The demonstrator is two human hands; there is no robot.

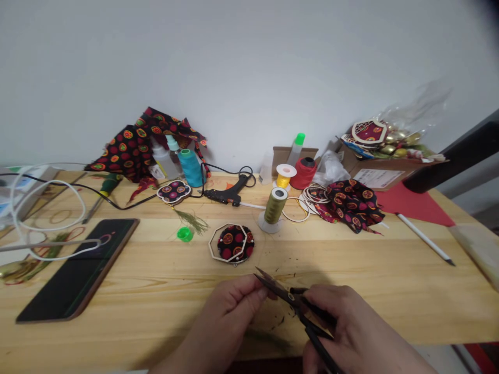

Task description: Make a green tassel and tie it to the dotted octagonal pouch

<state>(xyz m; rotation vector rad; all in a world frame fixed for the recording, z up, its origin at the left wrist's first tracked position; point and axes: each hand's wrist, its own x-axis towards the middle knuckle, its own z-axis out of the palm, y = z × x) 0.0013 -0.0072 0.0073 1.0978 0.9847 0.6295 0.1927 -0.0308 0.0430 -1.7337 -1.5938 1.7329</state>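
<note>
A phone lies on the desk well left of the round patterned disc, and a green cap sits nearer its left side. A pale octagonal frame partly overlaps the disc. Just in front of the disc, the left hand has thumb and forefinger pressed together; whether they pinch anything, I cannot tell. To the disc's front right, the right hand is curled round scissors, blades slightly parted.
</note>
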